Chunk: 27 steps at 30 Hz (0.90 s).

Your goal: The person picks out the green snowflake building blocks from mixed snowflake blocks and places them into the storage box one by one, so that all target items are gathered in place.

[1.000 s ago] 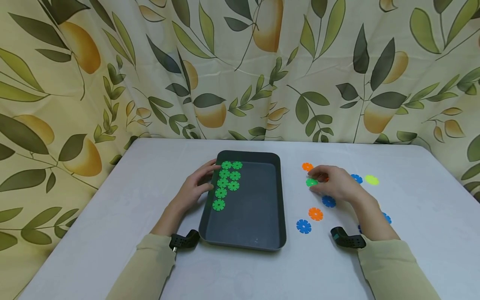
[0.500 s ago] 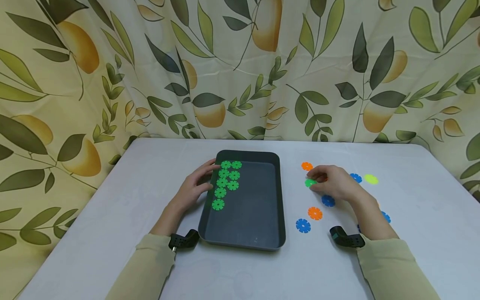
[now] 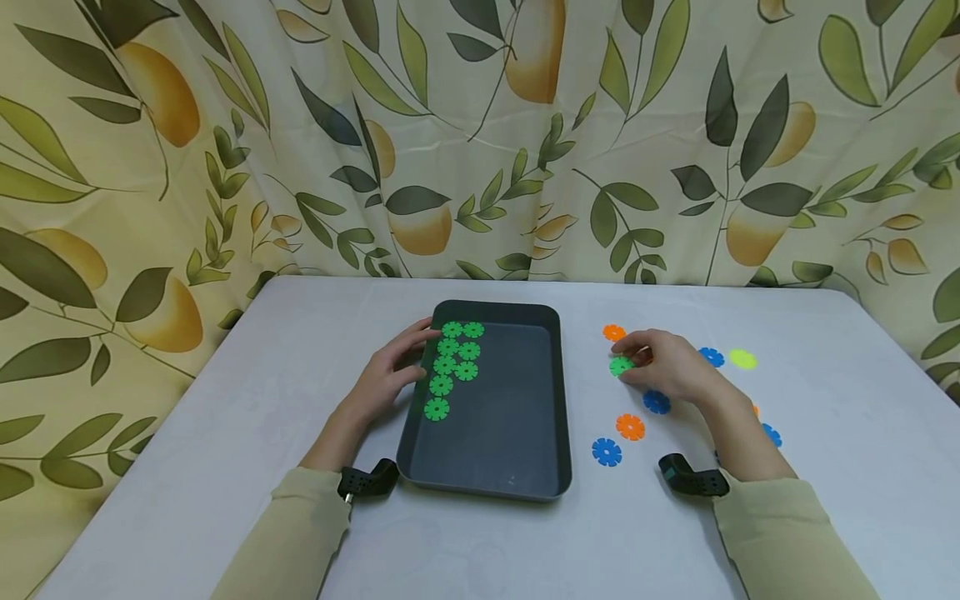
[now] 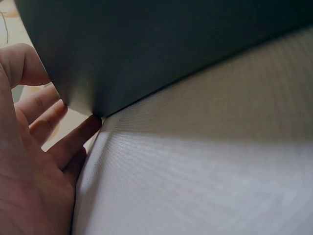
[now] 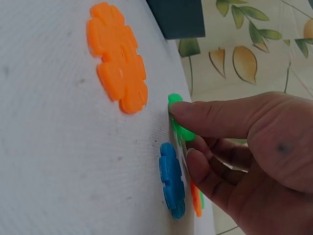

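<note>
A dark grey tray (image 3: 489,490) sits mid-table with several green notched discs (image 3: 453,358) laid along its left side. My left hand (image 3: 390,375) rests against the tray's left outer wall, fingers straight and touching the wall (image 4: 171,44), thumb near the rim. My right hand (image 3: 632,362) is right of the tray and pinches a green disc (image 3: 619,365) between thumb and finger. In the right wrist view the green disc (image 5: 180,128) is tipped up on edge off the cloth under my right hand (image 5: 185,133).
Loose discs lie around the right hand: orange ones (image 3: 613,332) (image 3: 630,427), blue ones (image 3: 606,452) (image 3: 656,402) (image 3: 711,357) and a yellow-green one (image 3: 742,359). White cloth covers the table; a leaf-print curtain hangs close behind it.
The right hand's fingers have drawn in on the green disc, which now shows more clearly at the fingertips. The left hand and the tray have not moved.
</note>
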Each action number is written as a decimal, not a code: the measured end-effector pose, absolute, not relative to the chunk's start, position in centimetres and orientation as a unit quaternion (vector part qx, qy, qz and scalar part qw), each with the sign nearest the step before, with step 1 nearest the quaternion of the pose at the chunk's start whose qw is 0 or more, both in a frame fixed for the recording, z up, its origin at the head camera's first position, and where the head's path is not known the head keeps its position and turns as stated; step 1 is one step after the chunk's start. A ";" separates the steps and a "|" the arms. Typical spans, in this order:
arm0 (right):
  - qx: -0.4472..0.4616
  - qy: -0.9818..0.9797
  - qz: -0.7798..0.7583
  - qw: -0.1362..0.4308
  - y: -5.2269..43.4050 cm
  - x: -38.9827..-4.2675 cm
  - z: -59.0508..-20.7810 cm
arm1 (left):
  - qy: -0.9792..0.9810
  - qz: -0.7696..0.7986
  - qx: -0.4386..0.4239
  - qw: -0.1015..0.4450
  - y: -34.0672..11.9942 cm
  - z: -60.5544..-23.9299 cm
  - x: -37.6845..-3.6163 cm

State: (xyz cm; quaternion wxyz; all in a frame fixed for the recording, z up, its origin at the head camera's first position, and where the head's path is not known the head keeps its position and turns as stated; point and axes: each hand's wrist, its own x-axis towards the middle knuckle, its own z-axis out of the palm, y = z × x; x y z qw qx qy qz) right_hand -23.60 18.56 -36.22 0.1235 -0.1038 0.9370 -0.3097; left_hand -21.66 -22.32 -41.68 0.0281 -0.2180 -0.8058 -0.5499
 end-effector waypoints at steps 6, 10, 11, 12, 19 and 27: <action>-0.105 0.937 -0.310 0.124 18.6 -23.5 -36.3 | -0.806 -0.549 -0.218 0.028 -22.3 -41.7 -21.7; -0.106 0.937 -0.309 0.125 18.7 -23.6 -36.4 | -0.808 -0.547 -0.219 0.029 -22.3 -41.8 -21.7; -0.106 0.937 -0.309 0.126 18.7 -23.6 -36.4 | -0.808 -0.547 -0.219 0.030 -22.3 -41.8 -21.7; -0.106 0.937 -0.308 0.127 18.8 -23.6 -36.4 | -0.808 -0.547 -0.219 0.030 -22.3 -41.7 -21.7; -0.108 0.939 -0.300 0.129 18.8 -23.6 -36.2 | -0.808 -0.546 -0.221 0.030 -22.3 -41.7 -21.7; -0.106 0.946 -0.281 0.123 18.8 -23.6 -36.1 | -0.809 -0.544 -0.221 0.030 -22.3 -41.6 -21.6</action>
